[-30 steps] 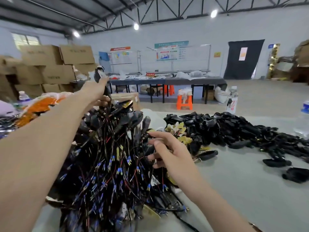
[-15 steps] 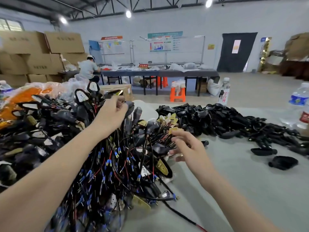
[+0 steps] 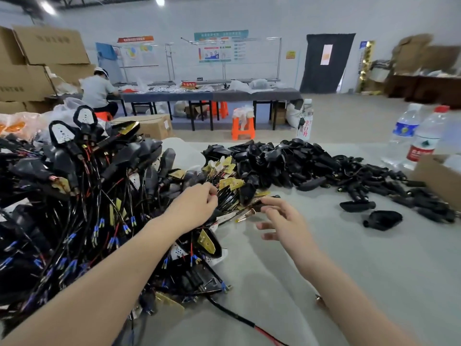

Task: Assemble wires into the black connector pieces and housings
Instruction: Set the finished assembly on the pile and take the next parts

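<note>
Wide workshop hall with white walls, stacked cardboard boxes (image 3: 47, 46) at the left wall and a long far table (image 3: 212, 94) where a seated person (image 3: 97, 89) works. Closer, a grey work surface (image 3: 349, 270) carries everything of the task.

On its left side lies a big heap of wire harnesses (image 3: 74, 208): thin black and red wires with blue terminals, already joined to black housings and small yellow boards. Behind and to the right of it, a long pile of loose black housings (image 3: 299, 163) stretches across the surface. Two water bottles (image 3: 411, 133) stand at the right edge, beside a corner of a carton (image 3: 439, 178).

The left hand (image 3: 197, 206) rests at the right edge of the harness heap, fingers curled, pinching a few thin wires (image 3: 225, 199) between thumb and forefinger. The right hand (image 3: 282, 221) hangs just beside it, fingers spread and relaxed, holding nothing. Its upper fingers reach a small black connector piece (image 3: 258, 208) with metal pins that lies on the surface; it seems they touch it, but the view is too blurred to be sure.
</note>
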`<action>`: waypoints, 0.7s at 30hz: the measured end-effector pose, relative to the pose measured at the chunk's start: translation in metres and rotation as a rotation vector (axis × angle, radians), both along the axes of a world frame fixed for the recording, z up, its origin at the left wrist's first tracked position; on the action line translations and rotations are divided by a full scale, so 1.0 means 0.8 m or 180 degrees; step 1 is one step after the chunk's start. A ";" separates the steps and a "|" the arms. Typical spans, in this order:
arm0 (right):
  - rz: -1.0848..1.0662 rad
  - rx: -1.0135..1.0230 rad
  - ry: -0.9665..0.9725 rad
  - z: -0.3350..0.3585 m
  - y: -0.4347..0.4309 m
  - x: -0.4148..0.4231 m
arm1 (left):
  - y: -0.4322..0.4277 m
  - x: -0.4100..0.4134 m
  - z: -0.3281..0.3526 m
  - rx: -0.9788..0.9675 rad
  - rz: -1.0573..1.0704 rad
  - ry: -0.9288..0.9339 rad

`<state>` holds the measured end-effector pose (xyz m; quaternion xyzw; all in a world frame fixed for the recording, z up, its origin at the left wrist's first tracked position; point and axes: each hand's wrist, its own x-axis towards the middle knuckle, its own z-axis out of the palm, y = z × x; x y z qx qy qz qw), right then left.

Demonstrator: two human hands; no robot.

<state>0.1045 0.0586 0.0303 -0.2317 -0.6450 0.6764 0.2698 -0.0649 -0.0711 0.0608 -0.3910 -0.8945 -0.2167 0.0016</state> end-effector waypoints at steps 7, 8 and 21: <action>-0.0175 0.0066 -0.0059 -0.010 0.046 0.018 | 0.052 -0.008 -0.021 -0.0610 0.0389 0.0869; -0.0189 0.0083 -0.0079 -0.011 0.053 0.019 | 0.060 -0.008 -0.024 -0.0593 0.0369 0.0875; -0.0524 -0.0463 0.0320 -0.027 0.121 0.028 | 0.165 0.025 -0.055 -0.1095 -0.0474 0.0912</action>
